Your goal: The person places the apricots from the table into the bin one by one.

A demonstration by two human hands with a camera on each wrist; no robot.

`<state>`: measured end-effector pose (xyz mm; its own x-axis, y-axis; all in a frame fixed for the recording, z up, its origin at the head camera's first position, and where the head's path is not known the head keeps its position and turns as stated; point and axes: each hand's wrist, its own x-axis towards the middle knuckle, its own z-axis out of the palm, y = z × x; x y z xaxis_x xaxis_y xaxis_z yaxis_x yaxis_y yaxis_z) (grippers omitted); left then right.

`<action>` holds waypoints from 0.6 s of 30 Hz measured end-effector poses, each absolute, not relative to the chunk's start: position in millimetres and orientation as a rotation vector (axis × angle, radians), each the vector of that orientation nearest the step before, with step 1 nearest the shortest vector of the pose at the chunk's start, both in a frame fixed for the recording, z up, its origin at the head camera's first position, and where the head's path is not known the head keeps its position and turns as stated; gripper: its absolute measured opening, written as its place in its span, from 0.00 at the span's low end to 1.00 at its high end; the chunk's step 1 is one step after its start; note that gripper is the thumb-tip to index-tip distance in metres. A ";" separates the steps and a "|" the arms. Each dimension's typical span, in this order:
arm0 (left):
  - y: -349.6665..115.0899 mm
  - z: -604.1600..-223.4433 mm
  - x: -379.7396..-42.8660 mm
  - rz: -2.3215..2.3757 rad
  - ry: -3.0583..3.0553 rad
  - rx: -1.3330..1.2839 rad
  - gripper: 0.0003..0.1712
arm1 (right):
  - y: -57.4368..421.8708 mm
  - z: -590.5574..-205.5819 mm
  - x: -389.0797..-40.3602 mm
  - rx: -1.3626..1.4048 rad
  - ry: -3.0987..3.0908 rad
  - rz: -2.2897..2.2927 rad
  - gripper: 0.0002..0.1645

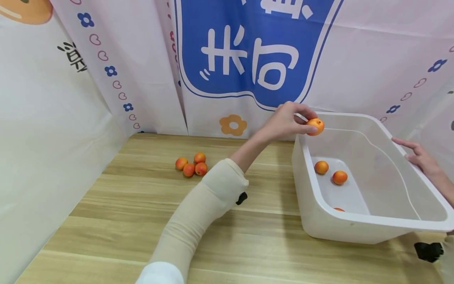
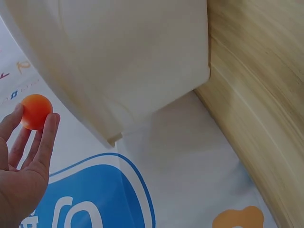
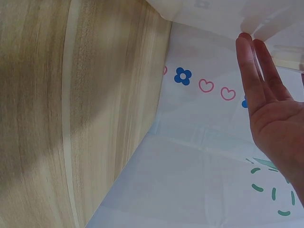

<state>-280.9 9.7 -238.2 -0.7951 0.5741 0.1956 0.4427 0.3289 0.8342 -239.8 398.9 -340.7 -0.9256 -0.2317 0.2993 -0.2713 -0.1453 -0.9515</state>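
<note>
My left hand [image 1: 288,119] pinches a small round orange fruit [image 1: 315,126] between thumb and fingertips, over the far left rim of a white plastic bin [image 1: 307,165]. In the left wrist view the same fruit [image 2: 36,112] sits at the fingertips, beside the bin's outer wall [image 2: 137,52]. Inside the bin lie an orange fruit [image 1: 321,167], a redder one [image 1: 339,177] and a third [image 1: 339,209], mostly hidden by the near wall. My right hand [image 1: 422,157] rests at the bin's right rim; in the right wrist view its straight fingers [image 3: 249,71] touch the outer wall.
Several orange-red fruits [image 1: 189,170] lie clustered on the wooden table [image 1: 134,221], left of my left forearm. A printed white and blue curtain [image 1: 248,59] hangs along the table's back edge, close behind the bin. White sheeting [image 1: 46,138] borders the left side.
</note>
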 end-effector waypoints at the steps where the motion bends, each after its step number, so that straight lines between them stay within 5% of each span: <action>1: 11.9 -238.2 -280.8 1.470 2.441 0.944 0.21 | 399.1 -340.0 -239.8 0.586 -2.051 2.278 0.44; 18: 45.4 -246.9 -281.9 1.418 2.347 0.941 0.16 | 395.6 -330.8 -240.8 0.418 -2.322 2.024 0.49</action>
